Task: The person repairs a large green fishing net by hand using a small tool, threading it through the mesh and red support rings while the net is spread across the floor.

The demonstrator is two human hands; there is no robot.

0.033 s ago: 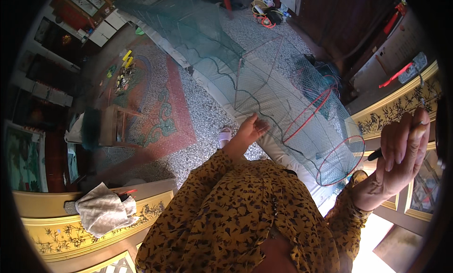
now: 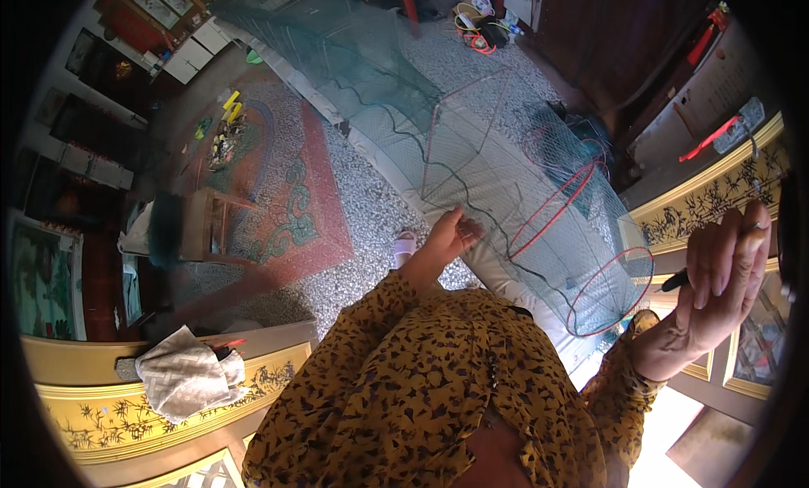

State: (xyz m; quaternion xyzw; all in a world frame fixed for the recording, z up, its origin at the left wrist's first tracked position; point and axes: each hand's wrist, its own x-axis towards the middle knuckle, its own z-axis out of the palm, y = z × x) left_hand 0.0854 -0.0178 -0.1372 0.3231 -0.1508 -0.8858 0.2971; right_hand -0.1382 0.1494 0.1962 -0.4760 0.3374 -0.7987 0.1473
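A long green mesh fish trap with red hoops and square frames lies stretched over a pale-covered surface. A dark green cord snakes along its near side. Close to that cord, by the trap's near edge, is my left hand; its thumb stands apart and its fingers are loosely bent, with nothing visible in them. My right hand is raised at the far right, its fingers closed round a slim tool with a black end. The rest of that tool is hidden by the fingers.
A wooden stool stands left on the patterned floor. Yellow items and small tools lie beyond it. A checked cloth hangs over the yellow panel at lower left. Coiled cables lie at the back. A red-handled tool rests at right.
The whole view has shifted very slightly. Both hands and the fish trap keep nearly the same places.
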